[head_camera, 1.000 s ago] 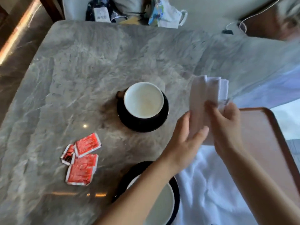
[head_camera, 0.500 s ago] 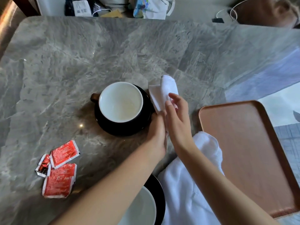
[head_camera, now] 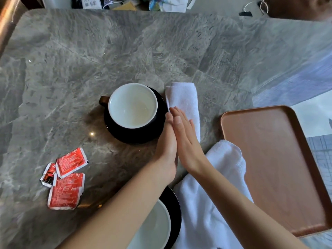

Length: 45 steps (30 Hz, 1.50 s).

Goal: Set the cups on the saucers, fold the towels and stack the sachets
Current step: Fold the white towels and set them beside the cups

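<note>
A folded white towel (head_camera: pixel 183 99) lies flat on the marble table, right of a white cup (head_camera: pixel 132 105) that stands on a black saucer (head_camera: pixel 115 131). My right hand (head_camera: pixel 186 141) rests flat on the towel's near end, fingers straight. My left hand (head_camera: pixel 166 146) stands on edge against the towel's left side, pressed to the right hand, holding nothing. A second, unfolded white towel (head_camera: pixel 215 186) lies crumpled under my right forearm. Another cup (head_camera: pixel 154 229) on a black saucer (head_camera: pixel 175 212) sits at the bottom edge, partly hidden by my left arm. Three red sachets (head_camera: pixel 65 178) lie loosely overlapped at the left.
A brown wooden tray (head_camera: pixel 280 164) sits at the right, close to the table's edge. The grey marble table (head_camera: pixel 107 51) stretches far and left. Bags and clutter lie beyond its far edge.
The folded towel, held upright in both hands a second ago, has come down beside the cup and now lies flat. Both hands have let go and flattened against it.
</note>
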Available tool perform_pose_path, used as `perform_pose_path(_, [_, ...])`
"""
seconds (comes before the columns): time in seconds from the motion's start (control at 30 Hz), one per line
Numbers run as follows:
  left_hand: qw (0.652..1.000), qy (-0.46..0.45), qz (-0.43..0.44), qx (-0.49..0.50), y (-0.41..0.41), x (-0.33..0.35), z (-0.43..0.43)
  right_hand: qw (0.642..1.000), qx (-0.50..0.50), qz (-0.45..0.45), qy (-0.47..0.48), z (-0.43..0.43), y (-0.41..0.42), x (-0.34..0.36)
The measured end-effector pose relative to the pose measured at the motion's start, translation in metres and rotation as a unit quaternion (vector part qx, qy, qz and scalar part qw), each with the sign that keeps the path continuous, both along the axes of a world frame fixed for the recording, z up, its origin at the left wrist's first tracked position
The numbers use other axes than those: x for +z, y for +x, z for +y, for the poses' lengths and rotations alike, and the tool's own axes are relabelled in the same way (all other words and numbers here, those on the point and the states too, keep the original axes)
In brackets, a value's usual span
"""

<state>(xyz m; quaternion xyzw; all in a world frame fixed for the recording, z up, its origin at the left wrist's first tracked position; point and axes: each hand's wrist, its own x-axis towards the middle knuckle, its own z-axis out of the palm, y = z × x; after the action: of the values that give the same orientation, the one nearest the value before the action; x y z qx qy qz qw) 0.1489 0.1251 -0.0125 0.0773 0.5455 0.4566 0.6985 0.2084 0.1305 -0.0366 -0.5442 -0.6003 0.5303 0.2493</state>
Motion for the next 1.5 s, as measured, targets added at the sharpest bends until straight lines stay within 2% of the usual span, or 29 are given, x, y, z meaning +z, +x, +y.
perform_pose_path(0.07, [0.995, 0.003, -0.093, 0.032, -0.001, 0.0, 0.008, 0.999, -0.009, 0.027, -0.021, 0.002, 0.002, -0.001])
perform_pose_path(0.2, [0.992, 0.012, -0.113, 0.055, 0.0, 0.0, 0.009, 0.994, -0.033, 0.082, -0.071, 0.009, 0.008, 0.001])
perform_pose_path(0.27, [0.997, 0.009, -0.05, 0.061, 0.004, -0.003, 0.002, 0.991, -0.036, 0.107, -0.069, 0.011, 0.01, 0.007])
perform_pose_path(0.33, [0.997, -0.031, 0.065, 0.042, 0.006, -0.005, -0.007, 0.987, -0.071, 0.141, -0.041, 0.012, 0.016, 0.011])
perform_pose_path(0.43, [0.99, -0.12, 0.078, 0.004, 0.003, -0.005, -0.021, 0.969, -0.172, 0.176, -0.007, 0.015, 0.037, 0.014])
perform_pose_path(0.47, [0.989, -0.126, 0.077, -0.034, 0.002, -0.005, -0.027, 0.966, -0.196, 0.169, 0.006, 0.015, 0.047, 0.015])
perform_pose_path(0.53, [0.974, -0.056, 0.138, -0.173, 0.002, -0.006, -0.036, 0.971, -0.199, 0.125, 0.047, 0.012, 0.066, 0.014])
perform_pose_path(0.57, [0.941, 0.003, 0.203, -0.271, 0.004, -0.01, -0.041, 0.977, -0.178, 0.092, 0.069, 0.01, 0.075, 0.013])
perform_pose_path(0.6, [0.87, 0.055, 0.304, -0.385, 0.005, -0.013, -0.046, 0.985, -0.139, 0.052, 0.087, 0.008, 0.084, 0.013])
perform_pose_path(0.63, [0.756, 0.095, 0.431, -0.484, 0.007, -0.018, -0.05, 0.992, -0.083, 0.008, 0.093, 0.006, 0.091, 0.013])
perform_pose_path(0.67, [0.643, 0.13, 0.532, -0.536, 0.01, -0.018, -0.053, 0.996, -0.013, -0.034, 0.086, 0.003, 0.098, 0.014])
perform_pose_path(0.7, [0.569, 0.157, 0.59, -0.551, 0.014, -0.018, -0.054, 0.992, 0.066, -0.077, 0.074, 0.0, 0.104, 0.015])
perform_pose_path(0.73, [0.537, 0.17, 0.612, -0.556, 0.016, -0.017, -0.056, 0.98, 0.144, -0.12, 0.065, -0.005, 0.11, 0.014])
perform_pose_path(0.77, [0.535, 0.175, 0.611, -0.556, 0.019, -0.018, -0.057, 0.962, 0.212, -0.162, 0.065, -0.01, 0.113, 0.014])
perform_pose_path(0.83, [0.57, 0.171, 0.578, -0.559, 0.021, -0.021, -0.06, 0.92, 0.303, -0.235, 0.088, -0.02, 0.117, 0.013])
perform_pose_path(0.9, [0.655, 0.16, 0.511, -0.532, 0.021, -0.018, -0.061, 0.89, 0.323, -0.293, 0.132, -0.026, 0.12, 0.008])
perform_pose_path(0.97, [0.744, 0.141, 0.436, -0.486, 0.018, -0.013, -0.058, 0.87, 0.297, -0.352, 0.178, -0.025, 0.12, 0.009])
perform_pose_path(1.03, [0.8, 0.123, 0.379, -0.449, 0.015, -0.006, -0.055, 0.871, 0.261, -0.363, 0.205, -0.022, 0.118, 0.017])
perform_pose_path(1.1, [0.873, 0.116, 0.274, -0.387, 0.01, 0.007, -0.052, 0.893, 0.212, -0.317, 0.24, -0.019, 0.116, 0.027])
perform_pose_path(1.17, [0.92, 0.107, 0.157, -0.343, 0.001, 0.023, -0.05, 0.92, 0.129, -0.254, 0.269, -0.017, 0.113, 0.043])
perform_pose_path(1.23, [0.919, 0.125, 0.126, -0.351, -0.015, 0.038, -0.051, 0.939, 0.057, -0.2, 0.275, -0.016, 0.108, 0.061])
perform_pose_path(1.3, [0.901, 0.17, 0.183, -0.354, -0.031, 0.05, -0.053, 0.944, 0.053, -0.17, 0.279, -0.014, 0.101, 0.081])
perform_pose_path(1.4, [0.889, 0.241, 0.27, -0.281, -0.054, 0.066, -0.054, 0.955, 0.178, -0.098, 0.218, -0.011, 0.082, 0.111])
perform_pose_path(1.5, [0.859, 0.306, 0.332, -0.241, -0.074, 0.085, -0.058, 0.945, 0.272, -0.035, 0.178, -0.011, 0.053, 0.132])
